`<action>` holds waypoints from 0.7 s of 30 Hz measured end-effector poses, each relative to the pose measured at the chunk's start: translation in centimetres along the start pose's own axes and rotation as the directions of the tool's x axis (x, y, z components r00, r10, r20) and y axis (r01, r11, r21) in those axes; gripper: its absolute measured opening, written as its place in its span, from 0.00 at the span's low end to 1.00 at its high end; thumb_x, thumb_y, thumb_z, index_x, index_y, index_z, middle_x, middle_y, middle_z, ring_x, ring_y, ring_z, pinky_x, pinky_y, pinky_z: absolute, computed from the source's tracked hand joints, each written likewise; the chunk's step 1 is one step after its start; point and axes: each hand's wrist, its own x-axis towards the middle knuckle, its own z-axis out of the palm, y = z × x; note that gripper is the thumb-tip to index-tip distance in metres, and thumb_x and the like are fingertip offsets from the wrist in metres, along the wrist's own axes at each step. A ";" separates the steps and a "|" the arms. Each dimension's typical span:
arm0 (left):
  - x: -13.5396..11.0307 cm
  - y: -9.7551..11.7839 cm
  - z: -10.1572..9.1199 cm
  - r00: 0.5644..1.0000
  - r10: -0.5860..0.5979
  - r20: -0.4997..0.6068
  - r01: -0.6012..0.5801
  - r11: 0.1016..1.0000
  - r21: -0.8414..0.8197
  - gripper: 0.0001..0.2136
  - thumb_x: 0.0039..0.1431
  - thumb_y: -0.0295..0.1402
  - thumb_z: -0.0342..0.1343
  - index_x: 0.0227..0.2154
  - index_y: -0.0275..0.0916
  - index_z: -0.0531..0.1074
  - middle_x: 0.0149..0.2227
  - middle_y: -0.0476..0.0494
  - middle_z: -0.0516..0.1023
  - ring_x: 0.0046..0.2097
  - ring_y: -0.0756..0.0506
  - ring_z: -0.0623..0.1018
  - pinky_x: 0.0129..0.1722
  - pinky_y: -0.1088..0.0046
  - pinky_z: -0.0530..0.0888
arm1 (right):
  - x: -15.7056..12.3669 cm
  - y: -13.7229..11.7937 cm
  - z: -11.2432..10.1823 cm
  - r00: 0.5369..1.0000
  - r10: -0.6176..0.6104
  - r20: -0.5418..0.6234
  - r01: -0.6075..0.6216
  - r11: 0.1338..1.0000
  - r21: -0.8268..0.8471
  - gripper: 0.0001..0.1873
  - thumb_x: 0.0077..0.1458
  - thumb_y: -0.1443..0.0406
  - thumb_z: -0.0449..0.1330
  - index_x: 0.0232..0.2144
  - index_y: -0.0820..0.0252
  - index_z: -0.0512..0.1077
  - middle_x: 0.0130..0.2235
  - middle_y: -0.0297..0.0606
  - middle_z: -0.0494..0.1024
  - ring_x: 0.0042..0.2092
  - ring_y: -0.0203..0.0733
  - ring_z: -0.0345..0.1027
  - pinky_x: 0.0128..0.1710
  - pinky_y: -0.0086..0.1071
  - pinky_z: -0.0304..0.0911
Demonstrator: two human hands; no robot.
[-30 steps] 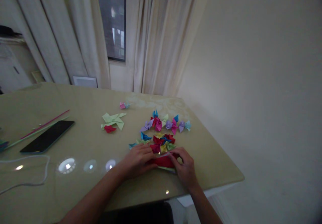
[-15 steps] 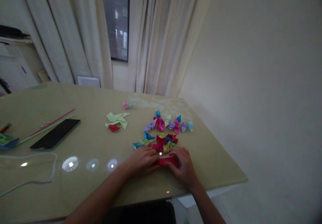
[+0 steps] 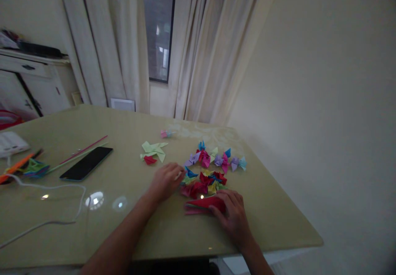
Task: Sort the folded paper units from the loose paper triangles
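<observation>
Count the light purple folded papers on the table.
3, just beyond the colorful heap: a left paper, a middle paper and a right paper. Others may be hidden.

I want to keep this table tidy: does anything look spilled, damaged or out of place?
No spill or damage shows. Only the white cable looks untidy: it trails loosely across the left of the table.
</observation>
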 end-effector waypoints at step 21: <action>-0.6 1.0 -0.6 0.924 0.262 -0.279 -0.301 0.948 -0.105 0.08 0.72 0.31 0.53 0.46 0.42 0.78 0.45 0.42 0.83 0.45 0.46 0.81 0.46 0.70 0.76 | 7.7 -1.9 0.0 0.992 0.070 0.102 -0.104 0.916 0.388 0.14 0.67 0.57 0.62 0.52 0.54 0.77 0.45 0.42 0.83 0.45 0.47 0.78 0.47 0.39 0.73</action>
